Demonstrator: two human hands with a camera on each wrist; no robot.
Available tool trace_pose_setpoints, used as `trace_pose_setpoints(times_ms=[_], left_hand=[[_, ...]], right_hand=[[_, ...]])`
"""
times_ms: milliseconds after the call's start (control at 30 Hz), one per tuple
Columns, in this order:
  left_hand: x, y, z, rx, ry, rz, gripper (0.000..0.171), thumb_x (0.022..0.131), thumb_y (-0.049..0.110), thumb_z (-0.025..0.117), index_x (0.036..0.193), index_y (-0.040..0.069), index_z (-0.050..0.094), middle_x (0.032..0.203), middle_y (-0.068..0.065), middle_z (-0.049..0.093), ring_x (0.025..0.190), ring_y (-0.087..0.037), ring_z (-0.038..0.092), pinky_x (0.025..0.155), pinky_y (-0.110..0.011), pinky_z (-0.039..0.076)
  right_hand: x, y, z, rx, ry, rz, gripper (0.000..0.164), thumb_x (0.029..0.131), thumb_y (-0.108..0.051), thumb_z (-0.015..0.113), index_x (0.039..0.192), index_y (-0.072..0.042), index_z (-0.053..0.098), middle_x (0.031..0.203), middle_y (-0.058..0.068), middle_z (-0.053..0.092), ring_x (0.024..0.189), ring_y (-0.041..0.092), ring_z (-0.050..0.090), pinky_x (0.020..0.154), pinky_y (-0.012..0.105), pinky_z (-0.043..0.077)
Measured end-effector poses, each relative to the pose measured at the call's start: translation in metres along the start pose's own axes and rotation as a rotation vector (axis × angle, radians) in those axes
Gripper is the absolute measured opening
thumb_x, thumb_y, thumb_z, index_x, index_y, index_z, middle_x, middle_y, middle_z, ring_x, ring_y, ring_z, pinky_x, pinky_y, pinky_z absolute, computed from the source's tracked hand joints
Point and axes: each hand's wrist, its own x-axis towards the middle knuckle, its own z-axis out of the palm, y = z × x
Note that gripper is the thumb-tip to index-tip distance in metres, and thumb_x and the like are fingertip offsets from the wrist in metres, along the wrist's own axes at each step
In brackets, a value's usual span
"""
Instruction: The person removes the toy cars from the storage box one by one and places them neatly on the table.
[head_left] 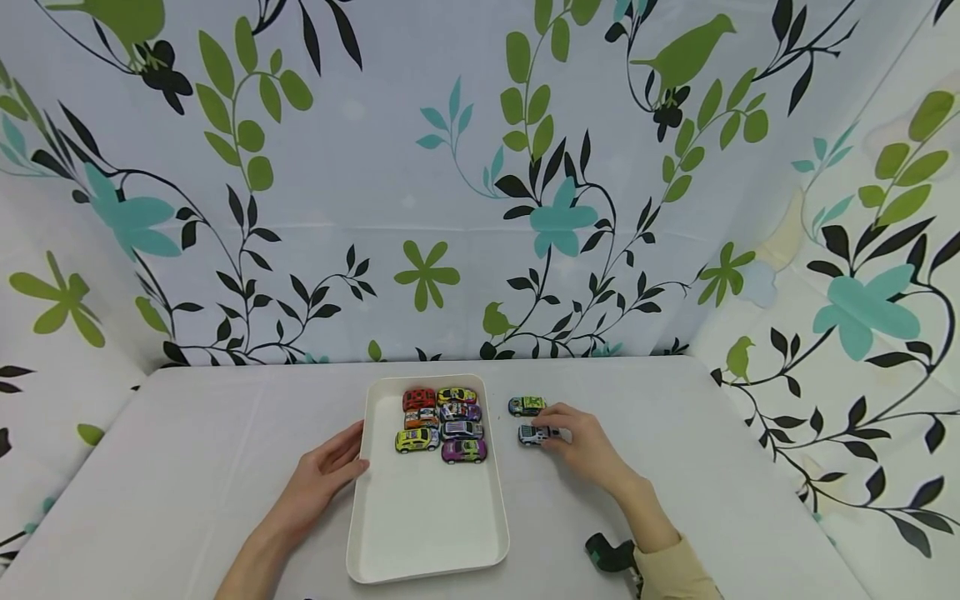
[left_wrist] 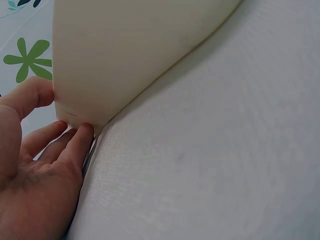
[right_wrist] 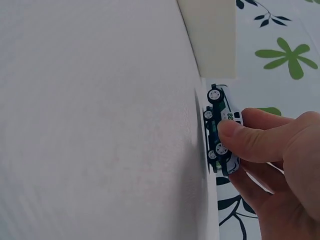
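Note:
A silver-white toy car point(head_left: 534, 434) with dark wheels is pinched between the thumb and fingers of my right hand point(head_left: 587, 446), to the right of the tray. In the right wrist view the same toy car point(right_wrist: 223, 127) shows green figures on its side. Just beyond it on the table stands a yellow-green toy car point(head_left: 527, 406). My left hand point(head_left: 324, 477) holds the left side of a white tray point(head_left: 427, 533), thumb at the rim. In the left wrist view the fingertips point(left_wrist: 86, 131) touch the tray's outer wall point(left_wrist: 125, 55).
Several toy cars stand in two columns in the tray's far half, among them a red car point(head_left: 418, 399), a yellow car point(head_left: 417, 439) and a purple car point(head_left: 464, 451). A black device point(head_left: 609, 553) is by the right sleeve point(head_left: 678, 571). Patterned cloth point(head_left: 360, 167) rises behind the white table point(head_left: 225, 433).

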Motion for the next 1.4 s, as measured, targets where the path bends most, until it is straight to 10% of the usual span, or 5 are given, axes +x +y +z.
trace_pose_setpoints(times_ms=[1400], left_hand=[[0.000,0.001,-0.001,-0.003,0.004,-0.014,0.070,0.097,0.019,0.066,0.156,0.006,0.031,0.163,-0.013,0.029,0.149,-0.027,0.029,0.099,-0.010,0.043]], right_hand=[[0.007,0.015,0.014,0.034,0.141,0.224,0.024,0.078,-0.007,0.085,0.100,-0.006,0.075,0.104,0.002,0.067,0.094,0.020,0.068,0.084,0.039,0.059]])
